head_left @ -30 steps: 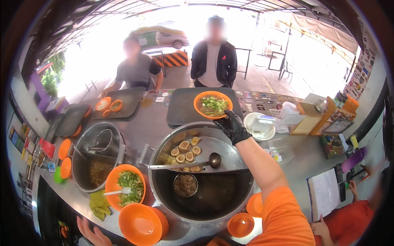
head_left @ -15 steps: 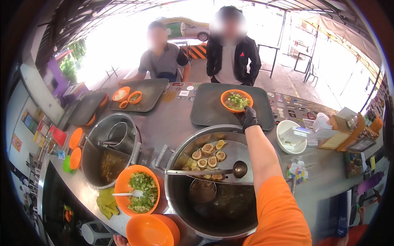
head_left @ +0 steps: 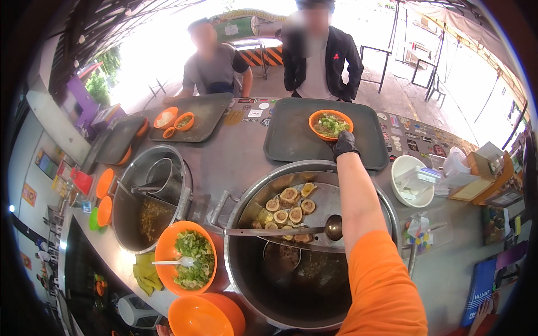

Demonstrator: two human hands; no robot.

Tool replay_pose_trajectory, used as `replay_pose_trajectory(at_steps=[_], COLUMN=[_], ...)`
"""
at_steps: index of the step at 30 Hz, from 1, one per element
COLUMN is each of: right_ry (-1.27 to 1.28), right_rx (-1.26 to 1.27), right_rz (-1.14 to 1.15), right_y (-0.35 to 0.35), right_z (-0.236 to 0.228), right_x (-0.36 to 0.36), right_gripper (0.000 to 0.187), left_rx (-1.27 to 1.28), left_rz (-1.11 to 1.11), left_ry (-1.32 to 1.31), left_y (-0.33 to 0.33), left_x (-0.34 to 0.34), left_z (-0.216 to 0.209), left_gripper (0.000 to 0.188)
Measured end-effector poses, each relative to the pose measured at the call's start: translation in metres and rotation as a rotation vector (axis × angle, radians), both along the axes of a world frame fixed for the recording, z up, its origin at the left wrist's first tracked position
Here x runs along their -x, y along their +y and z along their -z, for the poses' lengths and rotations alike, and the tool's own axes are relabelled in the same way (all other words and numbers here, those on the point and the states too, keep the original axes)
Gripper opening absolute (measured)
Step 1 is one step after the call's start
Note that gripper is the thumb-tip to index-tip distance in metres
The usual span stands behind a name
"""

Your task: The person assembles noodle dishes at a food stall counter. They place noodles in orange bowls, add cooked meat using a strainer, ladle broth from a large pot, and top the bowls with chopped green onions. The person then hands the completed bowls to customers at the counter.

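Observation:
My right hand, in a black glove, reaches across the big pot and grips the near rim of an orange bowl of soup with greens. The bowl rests on a dark tray in front of a person in a black jacket. My orange sleeve runs over the large steel pot. At the lower edge, only a sliver of my left hand shows beside an empty orange bowl.
The pot holds dark broth, a ladle and meat pieces on a shelf. To the left stand a second pot, a bowl of chopped greens and a tray with small orange bowls. A white bowl sits right. A seated person faces the counter.
My head has moved in and turned, so the counter looks larger and shifted. My right hand stays on the soup bowl on the tray.

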State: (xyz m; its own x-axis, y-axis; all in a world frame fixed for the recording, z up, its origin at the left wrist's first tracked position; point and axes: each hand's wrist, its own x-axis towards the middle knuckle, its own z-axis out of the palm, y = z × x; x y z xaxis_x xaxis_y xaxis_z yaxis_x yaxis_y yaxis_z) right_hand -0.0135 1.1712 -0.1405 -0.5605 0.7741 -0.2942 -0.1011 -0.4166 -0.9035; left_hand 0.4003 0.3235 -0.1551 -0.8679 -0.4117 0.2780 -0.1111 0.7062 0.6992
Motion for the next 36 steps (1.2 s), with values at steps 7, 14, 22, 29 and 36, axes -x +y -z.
replay_pose_trajectory(at_steps=[7, 14, 22, 29, 36], right_ry=[-0.025, -0.102, -0.186, -0.356, -0.070], right_rx=[0.193, -0.614, -0.652, -1.202, -1.360], right_rz=[0.107, -0.015, -0.341, -0.640, -0.542], right_y=[-0.013, -0.068, -0.135, -0.186, -0.183], right_z=[-0.030, -0.148, -0.258, -0.319, -0.313], right_x=[-0.020, -0.092, -0.170, -0.335, -0.608], right_gripper=[0.034, 0.080, 0.077, 0.059, 0.052], left_rx=[-0.044, -0.114, -0.637, -0.343, -0.104], left_rz=[0.036, 0.114, -0.172, 0.048, 0.793], left_ry=[-0.024, 0.013, 0.230, 0.555, 0.949], left_y=[-0.013, -0.032, 0.019, 0.045, 0.095], left_x=[-0.006, 0.001, 0.045, 0.059, 0.059], left_z=[0.021, 0.040, -0.022, -0.149, -0.229], left_gripper=[0.042, 0.043, 0.060, 0.055, 0.032])
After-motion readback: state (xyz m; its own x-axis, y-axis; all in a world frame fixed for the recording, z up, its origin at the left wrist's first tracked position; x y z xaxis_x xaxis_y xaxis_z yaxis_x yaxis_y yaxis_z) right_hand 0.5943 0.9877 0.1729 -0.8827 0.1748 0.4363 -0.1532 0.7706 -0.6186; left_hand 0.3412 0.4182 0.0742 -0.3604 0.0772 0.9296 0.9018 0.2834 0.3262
